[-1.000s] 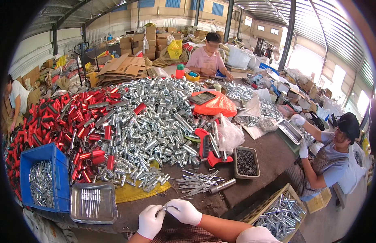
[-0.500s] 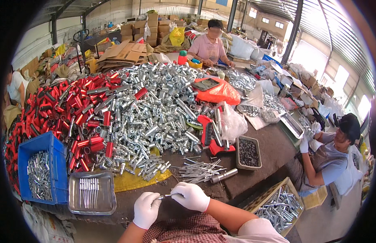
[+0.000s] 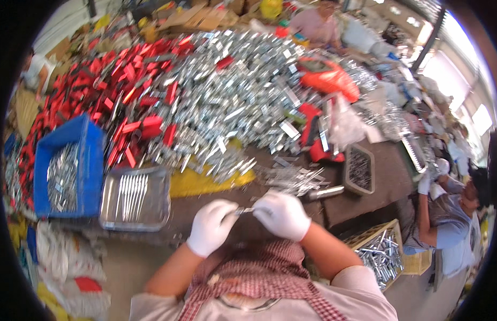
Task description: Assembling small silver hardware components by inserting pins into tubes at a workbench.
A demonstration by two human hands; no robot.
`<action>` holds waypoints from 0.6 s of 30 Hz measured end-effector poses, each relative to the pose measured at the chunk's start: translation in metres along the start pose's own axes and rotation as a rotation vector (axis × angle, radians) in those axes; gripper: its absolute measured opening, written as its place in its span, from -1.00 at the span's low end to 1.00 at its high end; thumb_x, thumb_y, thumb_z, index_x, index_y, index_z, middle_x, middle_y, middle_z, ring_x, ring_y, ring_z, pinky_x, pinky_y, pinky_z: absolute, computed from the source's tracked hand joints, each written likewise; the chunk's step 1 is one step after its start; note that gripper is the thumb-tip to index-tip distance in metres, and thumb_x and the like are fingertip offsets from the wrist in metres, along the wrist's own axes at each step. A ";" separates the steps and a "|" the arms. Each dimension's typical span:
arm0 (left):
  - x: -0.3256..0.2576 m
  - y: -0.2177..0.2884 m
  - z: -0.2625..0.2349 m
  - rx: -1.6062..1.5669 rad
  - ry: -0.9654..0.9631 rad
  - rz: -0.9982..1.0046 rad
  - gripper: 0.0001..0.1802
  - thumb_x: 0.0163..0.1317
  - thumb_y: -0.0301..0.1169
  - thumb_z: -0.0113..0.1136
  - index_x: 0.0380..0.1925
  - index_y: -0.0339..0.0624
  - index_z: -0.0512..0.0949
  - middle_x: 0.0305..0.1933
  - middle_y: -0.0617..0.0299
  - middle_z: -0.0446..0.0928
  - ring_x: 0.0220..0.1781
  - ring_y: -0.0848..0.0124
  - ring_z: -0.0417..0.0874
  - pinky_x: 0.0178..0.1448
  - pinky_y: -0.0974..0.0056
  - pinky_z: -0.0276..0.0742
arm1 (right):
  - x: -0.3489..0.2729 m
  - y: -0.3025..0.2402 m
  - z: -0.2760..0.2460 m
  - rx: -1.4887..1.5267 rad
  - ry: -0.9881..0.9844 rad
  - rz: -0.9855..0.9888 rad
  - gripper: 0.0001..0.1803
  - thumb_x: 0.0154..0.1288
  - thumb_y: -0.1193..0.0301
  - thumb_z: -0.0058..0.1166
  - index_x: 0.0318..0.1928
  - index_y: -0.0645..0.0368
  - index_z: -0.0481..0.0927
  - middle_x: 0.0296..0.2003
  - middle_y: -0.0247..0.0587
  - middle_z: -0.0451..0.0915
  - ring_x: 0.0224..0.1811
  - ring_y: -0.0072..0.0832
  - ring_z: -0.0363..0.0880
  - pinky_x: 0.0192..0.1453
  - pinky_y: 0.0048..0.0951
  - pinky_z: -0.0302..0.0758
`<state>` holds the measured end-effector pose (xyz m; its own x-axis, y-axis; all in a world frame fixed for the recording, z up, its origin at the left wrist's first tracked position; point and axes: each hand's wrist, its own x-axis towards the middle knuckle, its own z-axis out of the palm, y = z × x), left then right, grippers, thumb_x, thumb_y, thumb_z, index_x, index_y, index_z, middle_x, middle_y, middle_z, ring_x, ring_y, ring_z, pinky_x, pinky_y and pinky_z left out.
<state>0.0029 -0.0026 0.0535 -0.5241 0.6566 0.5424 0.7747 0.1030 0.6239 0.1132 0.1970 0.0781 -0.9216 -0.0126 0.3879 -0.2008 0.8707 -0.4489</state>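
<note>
Workshop table (image 3: 366,206) heaped with silver and red metal parts.
Head view: both gloved hands meet near the table's front edge, left hand (image 3: 211,227) and right hand (image 3: 283,214) pinching a small metal piece (image 3: 245,211) between their fingertips, beside a clear tray (image 3: 135,198).

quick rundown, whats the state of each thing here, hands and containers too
left hand: gloved, pinching one end of a small metal pin
right hand: gloved, pinching the pin's other end
blue crate: partly filled with metal parts
clear tray: holds a few pins in a row
small dark tray: filled with small parts
yellow basket: holds metal parts
</note>
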 end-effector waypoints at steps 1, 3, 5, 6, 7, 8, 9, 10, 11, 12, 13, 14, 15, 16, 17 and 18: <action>0.000 0.001 -0.002 0.000 0.002 0.015 -0.81 0.12 -0.53 0.37 -0.24 -0.23 0.66 -0.20 0.01 0.67 -0.19 0.06 0.72 -0.09 0.13 0.64 | 0.002 -0.003 -0.004 -0.002 0.027 0.009 -0.93 0.20 0.35 0.23 -0.34 0.03 0.68 -0.42 -0.20 0.63 -0.34 -0.16 0.64 -0.26 -0.18 0.61; 0.004 0.003 -0.002 -0.052 -0.021 -0.018 -0.81 0.12 -0.52 0.37 -0.23 -0.24 0.65 -0.21 0.03 0.66 -0.20 0.08 0.71 -0.11 0.13 0.64 | 0.003 0.000 -0.003 0.074 0.088 0.039 -0.93 0.17 0.41 0.29 -0.33 0.07 0.68 -0.42 -0.20 0.62 -0.38 -0.13 0.65 -0.30 -0.18 0.59; -0.002 0.004 -0.004 -0.070 -0.020 -0.039 -0.79 0.11 -0.53 0.38 -0.21 -0.23 0.65 -0.22 0.04 0.66 -0.22 0.09 0.71 -0.13 0.14 0.63 | 0.001 -0.005 -0.002 0.083 0.020 0.049 -0.93 0.16 0.42 0.29 -0.33 0.07 0.67 -0.42 -0.20 0.61 -0.38 -0.13 0.65 -0.30 -0.18 0.58; -0.003 0.004 -0.003 -0.089 -0.022 -0.037 -0.78 0.10 -0.54 0.38 -0.21 -0.23 0.65 -0.22 0.05 0.66 -0.23 0.09 0.71 -0.14 0.15 0.63 | 0.000 -0.006 0.001 0.087 0.012 0.051 -0.93 0.16 0.42 0.29 -0.33 0.07 0.67 -0.42 -0.20 0.61 -0.38 -0.13 0.65 -0.30 -0.18 0.58; -0.004 0.004 -0.003 -0.109 -0.023 -0.033 -0.77 0.10 -0.54 0.38 -0.21 -0.22 0.64 -0.23 0.06 0.66 -0.23 0.10 0.71 -0.16 0.15 0.63 | -0.001 -0.007 0.002 0.085 0.013 0.045 -0.92 0.16 0.42 0.29 -0.32 0.06 0.67 -0.42 -0.20 0.61 -0.39 -0.13 0.65 -0.31 -0.18 0.58; -0.005 0.004 -0.003 -0.111 -0.022 -0.037 -0.77 0.10 -0.54 0.38 -0.21 -0.22 0.64 -0.23 0.06 0.66 -0.23 0.10 0.71 -0.16 0.15 0.63 | -0.001 -0.008 0.003 0.082 0.015 0.039 -0.92 0.16 0.41 0.30 -0.32 0.05 0.67 -0.42 -0.21 0.60 -0.39 -0.14 0.64 -0.32 -0.19 0.58; -0.007 0.004 -0.004 -0.103 -0.029 -0.028 -0.77 0.09 -0.55 0.38 -0.21 -0.22 0.64 -0.23 0.06 0.66 -0.24 0.10 0.71 -0.17 0.15 0.63 | -0.002 -0.009 0.003 0.082 0.012 0.040 -0.92 0.16 0.41 0.30 -0.32 0.05 0.67 -0.42 -0.21 0.60 -0.39 -0.14 0.64 -0.32 -0.19 0.58; -0.008 0.003 -0.004 -0.096 -0.036 -0.019 -0.77 0.09 -0.56 0.38 -0.21 -0.21 0.64 -0.23 0.06 0.66 -0.25 0.10 0.71 -0.18 0.15 0.63 | -0.002 -0.010 0.004 0.053 0.018 0.018 -0.92 0.16 0.41 0.30 -0.32 0.04 0.66 -0.43 -0.21 0.60 -0.40 -0.14 0.64 -0.33 -0.19 0.57; -0.009 0.003 -0.004 -0.098 -0.036 -0.021 -0.77 0.09 -0.56 0.38 -0.21 -0.21 0.64 -0.23 0.06 0.66 -0.25 0.10 0.71 -0.18 0.15 0.63 | -0.002 -0.010 0.004 0.023 0.023 -0.004 -0.91 0.16 0.41 0.30 -0.32 0.03 0.66 -0.43 -0.22 0.59 -0.41 -0.14 0.64 -0.33 -0.19 0.57; -0.010 0.003 -0.004 -0.094 -0.045 -0.009 -0.77 0.09 -0.55 0.38 -0.21 -0.21 0.63 -0.24 0.06 0.65 -0.25 0.09 0.70 -0.18 0.14 0.62 | -0.003 -0.011 0.004 0.022 0.022 -0.003 -0.91 0.16 0.41 0.30 -0.32 0.03 0.66 -0.43 -0.22 0.59 -0.41 -0.14 0.64 -0.33 -0.19 0.57; -0.011 0.003 -0.003 -0.090 -0.054 0.002 -0.76 0.09 -0.55 0.38 -0.21 -0.21 0.63 -0.24 0.06 0.65 -0.25 0.08 0.70 -0.18 0.12 0.62 | -0.004 -0.011 0.003 0.008 0.017 -0.010 -0.92 0.16 0.39 0.29 -0.32 0.02 0.66 -0.43 -0.22 0.59 -0.41 -0.14 0.64 -0.34 -0.19 0.57; -0.011 0.004 -0.003 -0.092 -0.055 0.002 -0.76 0.09 -0.55 0.38 -0.21 -0.21 0.63 -0.24 0.06 0.65 -0.25 0.08 0.70 -0.18 0.12 0.62 | -0.005 -0.011 0.004 -0.005 0.012 -0.015 -0.92 0.17 0.38 0.29 -0.32 0.01 0.66 -0.43 -0.23 0.59 -0.41 -0.14 0.64 -0.34 -0.19 0.57; -0.009 0.005 -0.003 -0.062 -0.071 0.030 -0.77 0.09 -0.54 0.38 -0.22 -0.21 0.62 -0.25 0.05 0.64 -0.26 0.06 0.69 -0.18 0.10 0.61 | -0.005 -0.012 0.003 -0.008 0.013 -0.016 -0.92 0.17 0.38 0.29 -0.32 0.01 0.66 -0.43 -0.23 0.59 -0.41 -0.14 0.64 -0.34 -0.19 0.57; -0.007 0.006 -0.003 -0.033 -0.087 0.058 -0.77 0.09 -0.54 0.38 -0.22 -0.22 0.62 -0.26 0.04 0.64 -0.27 0.05 0.68 -0.19 0.09 0.60 | -0.005 -0.012 0.004 -0.038 -0.017 -0.012 -0.93 0.18 0.37 0.28 -0.33 0.01 0.66 -0.43 -0.23 0.59 -0.41 -0.14 0.64 -0.34 -0.17 0.57; -0.008 0.005 -0.002 -0.035 -0.086 0.061 -0.77 0.09 -0.54 0.38 -0.22 -0.22 0.62 -0.26 0.04 0.64 -0.27 0.05 0.68 -0.19 0.09 0.60 | -0.005 -0.013 0.005 -0.069 -0.047 -0.008 -0.93 0.19 0.36 0.27 -0.33 0.01 0.66 -0.42 -0.24 0.60 -0.41 -0.13 0.64 -0.34 -0.16 0.58; -0.009 0.002 0.000 -0.021 -0.082 0.070 -0.79 0.09 -0.53 0.37 -0.24 -0.22 0.61 -0.27 0.04 0.63 -0.28 0.04 0.67 -0.20 0.07 0.60 | -0.005 -0.012 0.007 -0.077 -0.044 -0.008 -0.93 0.19 0.36 0.27 -0.33 0.01 0.66 -0.42 -0.24 0.60 -0.41 -0.13 0.64 -0.34 -0.16 0.58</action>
<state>0.0094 -0.0086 0.0500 -0.4381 0.7205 0.5376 0.8002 0.0399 0.5985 0.1181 0.1834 0.0762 -0.9340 -0.0398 0.3551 -0.1839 0.9056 -0.3822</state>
